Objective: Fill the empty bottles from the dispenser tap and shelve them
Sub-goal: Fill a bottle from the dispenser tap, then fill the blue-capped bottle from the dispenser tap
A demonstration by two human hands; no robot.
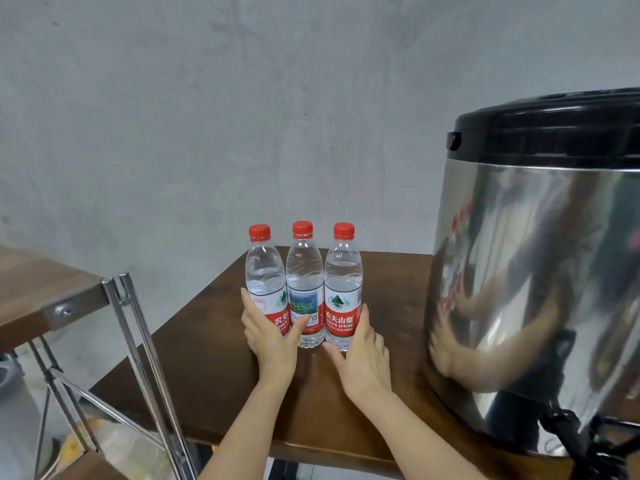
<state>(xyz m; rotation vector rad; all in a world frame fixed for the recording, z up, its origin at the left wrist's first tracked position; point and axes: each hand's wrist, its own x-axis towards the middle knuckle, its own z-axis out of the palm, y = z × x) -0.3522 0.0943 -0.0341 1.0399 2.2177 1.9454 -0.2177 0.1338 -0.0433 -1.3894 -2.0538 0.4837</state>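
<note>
Three clear plastic bottles with red caps stand upright in a tight row on the dark wooden table (221, 386). They look filled. My left hand (268, 337) wraps the lower part of the left bottle (265, 271), thumb reaching across to the middle bottle (304, 271). My right hand (363, 358) presses against the outer side and base of the right bottle (343, 271). The steel dispenser (540, 289) with a black lid stands at the right. Its black tap (568, 431) sticks out at the bottom right.
A metal-framed shelf (138, 341) with a wooden board (41, 289) stands at the left, lower shelves below it. A grey wall runs behind the table. The table's front edge lies near my forearms.
</note>
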